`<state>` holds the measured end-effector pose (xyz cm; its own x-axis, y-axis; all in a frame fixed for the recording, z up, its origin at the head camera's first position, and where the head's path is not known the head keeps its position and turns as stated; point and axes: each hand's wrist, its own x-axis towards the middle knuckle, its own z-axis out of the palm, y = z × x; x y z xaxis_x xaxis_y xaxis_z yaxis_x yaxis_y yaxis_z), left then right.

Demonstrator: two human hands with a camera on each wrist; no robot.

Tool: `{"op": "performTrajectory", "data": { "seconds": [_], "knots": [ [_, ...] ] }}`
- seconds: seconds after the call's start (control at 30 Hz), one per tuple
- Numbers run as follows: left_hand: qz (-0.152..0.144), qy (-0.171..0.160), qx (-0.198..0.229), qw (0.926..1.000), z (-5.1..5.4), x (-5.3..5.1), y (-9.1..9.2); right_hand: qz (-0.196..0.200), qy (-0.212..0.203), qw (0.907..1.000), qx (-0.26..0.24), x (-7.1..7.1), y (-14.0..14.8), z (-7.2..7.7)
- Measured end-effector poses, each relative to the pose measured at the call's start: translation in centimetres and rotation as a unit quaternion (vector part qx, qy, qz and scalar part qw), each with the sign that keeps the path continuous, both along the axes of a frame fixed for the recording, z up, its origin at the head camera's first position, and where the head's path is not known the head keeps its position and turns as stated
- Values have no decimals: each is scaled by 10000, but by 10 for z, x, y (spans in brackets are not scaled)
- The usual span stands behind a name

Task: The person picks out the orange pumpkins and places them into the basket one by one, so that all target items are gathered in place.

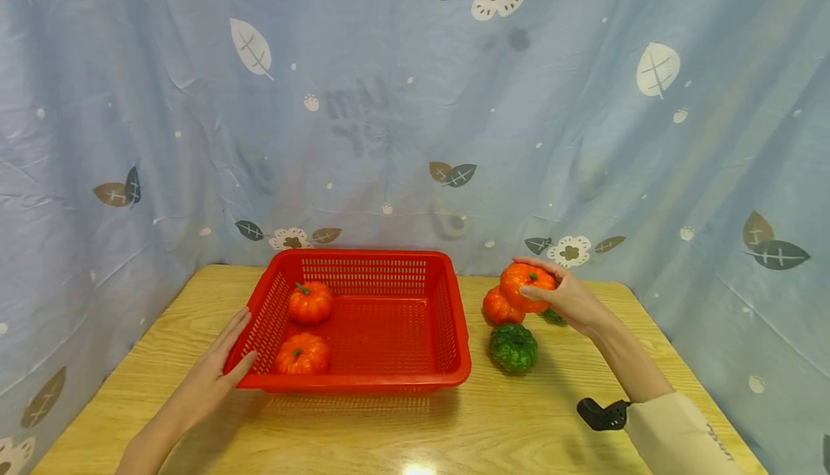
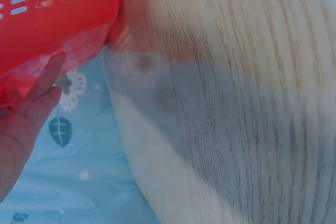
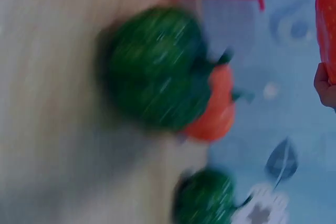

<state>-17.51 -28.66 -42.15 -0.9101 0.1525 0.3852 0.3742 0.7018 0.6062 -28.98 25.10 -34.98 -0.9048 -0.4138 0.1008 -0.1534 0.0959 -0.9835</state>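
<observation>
My right hand point(image 1: 563, 296) grips a small orange pumpkin point(image 1: 527, 286) above the right part of the table; that pumpkin point(image 3: 327, 30) shows at the right edge of the right wrist view. Below and around it are another orange pumpkin point(image 1: 501, 307), a green pumpkin point(image 1: 513, 348) and a second green one point(image 1: 553, 316), mostly hidden by the hand. My left hand point(image 1: 217, 370) rests with straight fingers against the left side of a red plastic basket point(image 1: 382, 380). Inside the basket, at its left, sit two orange pumpkins, one behind point(image 1: 310, 303) and one in front point(image 1: 302, 354).
The wood-grain table point(image 1: 512, 432) ends at a blue curtain point(image 1: 389, 136) with leaf and flower prints, which hangs behind and along both sides. A black object point(image 1: 601, 414) sits by the right sleeve point(image 1: 677, 432).
</observation>
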Motion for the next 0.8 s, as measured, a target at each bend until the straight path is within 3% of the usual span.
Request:
{"op": "performTrajectory", "data": {
  "seconds": [0.23,0.4,0.8],
  "knots": [
    [22,247,-61,9997,-2,-1,-1,469,4,9982,-361,-15,-54,28],
    [55,274,-44,9996,-3,0,1,780,-26,9960,-424,-25,-93,41],
    [99,116,1,9999,1,1,1,1348,-53,9855,-1029,-58,-192,35]
  ]
}}
